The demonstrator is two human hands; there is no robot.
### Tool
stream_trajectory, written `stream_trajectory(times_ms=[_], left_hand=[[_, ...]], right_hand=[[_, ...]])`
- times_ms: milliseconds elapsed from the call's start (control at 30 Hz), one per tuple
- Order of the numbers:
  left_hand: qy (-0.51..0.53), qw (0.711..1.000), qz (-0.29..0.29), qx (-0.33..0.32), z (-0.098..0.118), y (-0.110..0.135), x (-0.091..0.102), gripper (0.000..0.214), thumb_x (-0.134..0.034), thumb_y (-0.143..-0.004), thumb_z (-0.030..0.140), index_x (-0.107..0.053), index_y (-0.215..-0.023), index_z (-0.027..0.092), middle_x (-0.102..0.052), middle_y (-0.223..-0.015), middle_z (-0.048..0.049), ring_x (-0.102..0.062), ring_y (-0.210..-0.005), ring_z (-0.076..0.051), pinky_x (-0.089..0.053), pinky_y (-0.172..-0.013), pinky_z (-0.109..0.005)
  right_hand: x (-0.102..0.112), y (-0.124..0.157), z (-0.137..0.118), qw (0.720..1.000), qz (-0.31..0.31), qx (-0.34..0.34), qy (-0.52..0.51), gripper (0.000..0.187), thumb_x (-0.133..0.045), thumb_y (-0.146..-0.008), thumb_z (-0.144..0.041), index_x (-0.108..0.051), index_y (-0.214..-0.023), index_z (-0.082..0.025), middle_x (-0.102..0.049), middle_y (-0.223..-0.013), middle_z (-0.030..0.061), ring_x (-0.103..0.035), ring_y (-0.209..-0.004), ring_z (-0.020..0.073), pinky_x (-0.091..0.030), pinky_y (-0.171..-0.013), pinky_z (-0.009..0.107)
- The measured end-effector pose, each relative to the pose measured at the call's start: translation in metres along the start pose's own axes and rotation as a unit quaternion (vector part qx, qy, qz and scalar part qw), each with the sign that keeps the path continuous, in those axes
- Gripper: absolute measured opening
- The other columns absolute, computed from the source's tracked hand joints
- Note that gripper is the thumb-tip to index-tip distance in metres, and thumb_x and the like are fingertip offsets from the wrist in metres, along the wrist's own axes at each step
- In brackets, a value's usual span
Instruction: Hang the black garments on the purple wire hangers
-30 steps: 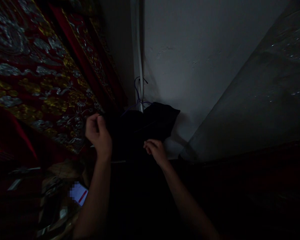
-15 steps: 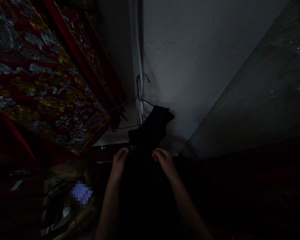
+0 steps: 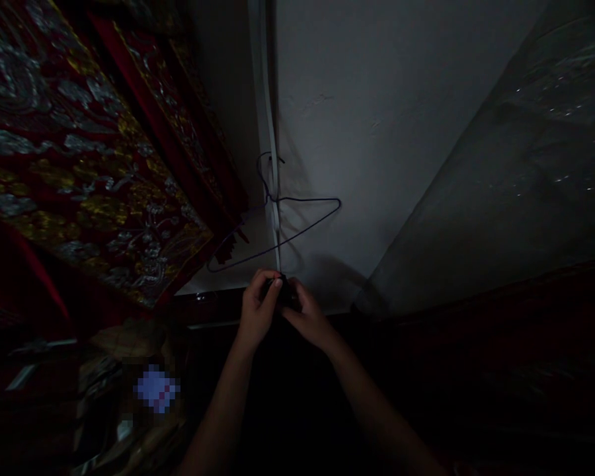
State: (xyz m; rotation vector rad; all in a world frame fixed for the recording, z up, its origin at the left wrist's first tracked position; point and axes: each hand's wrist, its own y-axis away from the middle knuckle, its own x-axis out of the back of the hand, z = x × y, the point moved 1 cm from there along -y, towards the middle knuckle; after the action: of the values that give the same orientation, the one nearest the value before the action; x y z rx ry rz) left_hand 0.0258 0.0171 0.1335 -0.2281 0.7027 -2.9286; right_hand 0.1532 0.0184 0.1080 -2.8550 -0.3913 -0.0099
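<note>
My left hand (image 3: 260, 301) and my right hand (image 3: 307, 316) are close together low in the middle of the view, fingers closed around black cloth (image 3: 284, 284). Only a small dark bit of it shows between the fingers; the rest blends into the darkness below, so its full shape is hidden. It looks like the black garment seen a moment earlier. Just above the hands, a thin dark blue wire hanger (image 3: 339, 203) hangs bare and tilted in front of the wall, touched by neither hand.
A pale vertical strip (image 3: 272, 125) runs down the grey wall (image 3: 401, 119) behind the hanger. On the left hangs red cloth with gold and silver embroidery (image 3: 104, 205). Clear plastic sheeting (image 3: 506, 192) covers the right side. Dim, partly blurred-out items lie at lower left.
The black garment has come off the right side of the hanger, which now swings bare. My hands have moved inward from either side of the cloth and bunched it between them.
</note>
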Motion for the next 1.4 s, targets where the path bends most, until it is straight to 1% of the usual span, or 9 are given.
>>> stream_trajectory(times_ms=[267, 400, 500, 667, 833, 933, 1100, 1233, 1400], left_hand=[[-0.063, 0.967, -0.204, 0.138, -0.036, 0.037, 0.05, 0.042, -0.054, -0.094, 0.049, -0.064, -0.127, 0.024, -0.07, -0.124, -0.009, -0.063, -0.119, -0.027, -0.049, -0.103, -0.041], [-0.163, 0.931, -0.302, 0.125, -0.033, 0.043, 0.081, 0.036, -0.057, -0.093, 0.046, -0.07, -0.121, 0.027, -0.073, -0.121, -0.0067, -0.067, -0.111, -0.03, -0.049, -0.1, -0.042], [-0.249, 0.91, -0.315, 0.105, -0.023, 0.037, 0.102, 0.032, -0.064, -0.087, 0.048, -0.074, -0.11, 0.028, -0.077, -0.108, -0.0066, -0.072, -0.098, -0.029, -0.052, -0.09, -0.037], [-0.332, 0.881, -0.309, 0.133, -0.023, 0.031, 0.13, 0.027, -0.057, -0.09, 0.045, -0.075, -0.092, 0.026, -0.078, -0.092, -0.0074, -0.072, -0.087, -0.028, -0.051, -0.081, -0.033], [-0.44, 0.855, -0.247, 0.117, -0.016, 0.013, 0.154, 0.033, -0.041, -0.097, 0.037, -0.071, -0.101, 0.025, -0.076, -0.097, -0.0091, -0.072, -0.089, -0.027, -0.05, -0.086, -0.036], [-0.453, 0.872, -0.18, 0.047, -0.002, -0.008, 0.161, 0.032, -0.039, -0.096, 0.034, -0.067, -0.105, 0.022, -0.074, -0.104, -0.0108, -0.069, -0.096, -0.027, -0.05, -0.092, -0.04], [-0.425, 0.902, -0.072, -0.039, 0.006, -0.041, 0.155, 0.03, -0.04, -0.094, 0.039, -0.062, -0.102, 0.019, -0.07, -0.108, -0.0131, -0.064, -0.106, -0.029, -0.049, -0.097, -0.044], [-0.409, 0.902, -0.139, 0.021, 0.002, -0.056, 0.14, 0.029, -0.04, -0.094, 0.041, -0.06, -0.09, 0.021, -0.071, -0.089, -0.0085, -0.066, -0.084, -0.024, -0.052, -0.086, -0.038], [-0.348, 0.927, -0.087, -0.114, 0.018, -0.07, 0.121, 0.022, -0.043, -0.096, 0.031, -0.057, -0.107, 0.02, -0.061, -0.134, -0.0137, -0.057, -0.124, -0.026, -0.042, -0.107, -0.043]], right_hand=[[0.025, -0.043, -0.029, 0.991, -0.109, 0.034, 0.063, 0.017, -0.05, -0.07, -0.016, -0.067, -0.071, -0.019, -0.065, -0.068, -0.0015, -0.062, -0.07, 0.0172, -0.05, -0.07, 0.027], [0.048, -0.082, -0.038, 0.987, -0.061, 0.11, 0.101, 0.057, -0.048, -0.061, -0.007, -0.071, -0.111, -0.021, -0.073, -0.092, -0.0002, -0.066, -0.081, 0.0159, -0.05, -0.076, 0.026], [0.056, -0.115, -0.025, 0.983, 0.041, 0.135, 0.117, 0.058, -0.05, -0.065, -0.008, -0.067, -0.119, -0.019, -0.071, -0.115, 0.0044, -0.065, -0.102, 0.0187, -0.049, -0.092, 0.03], [0.066, -0.137, 0.009, 0.981, 0.102, 0.046, 0.158, 0.018, -0.054, -0.075, -0.024, -0.069, -0.076, -0.016, -0.07, -0.074, 0.0015, -0.062, -0.076, 0.0186, -0.049, -0.074, 0.029], [0.088, -0.115, 0.009, 0.976, 0.115, 0.032, 0.18, 0.022, -0.059, -0.071, -0.033, -0.059, -0.056, -0.018, -0.05, -0.051, -0.0039, -0.045, -0.054, 0.0127, -0.032, -0.051, 0.024], [0.096, -0.103, -0.002, 0.968, 0.124, 0.038, 0.216, 0.031, -0.061, -0.07, -0.038, -0.05, -0.048, -0.019, -0.04, -0.047, -0.0048, -0.037, -0.048, 0.0097, -0.024, -0.047, 0.024], [0.092, -0.092, -0.015, 0.964, 0.128, 0.032, 0.229, 0.038, -0.06, -0.069, -0.04, -0.038, -0.043, -0.022, -0.031, -0.045, -0.0051, -0.03, -0.046, 0.0081, -0.019, -0.045, 0.024], [0.09, -0.085, -0.016, 0.969, 0.131, 0.028, 0.208, 0.035, -0.059, -0.069, -0.042, -0.041, -0.046, -0.021, -0.034, -0.047, -0.0051, -0.032, -0.047, 0.0086, -0.021, -0.045, 0.024], [0.078, -0.077, -0.014, 0.985, 0.072, 0.01, 0.158, 0.032, -0.059, -0.073, -0.044, -0.05, -0.053, -0.019, -0.044, -0.05, -0.0041, -0.041, -0.05, 0.0109, -0.029, -0.047, 0.023]])
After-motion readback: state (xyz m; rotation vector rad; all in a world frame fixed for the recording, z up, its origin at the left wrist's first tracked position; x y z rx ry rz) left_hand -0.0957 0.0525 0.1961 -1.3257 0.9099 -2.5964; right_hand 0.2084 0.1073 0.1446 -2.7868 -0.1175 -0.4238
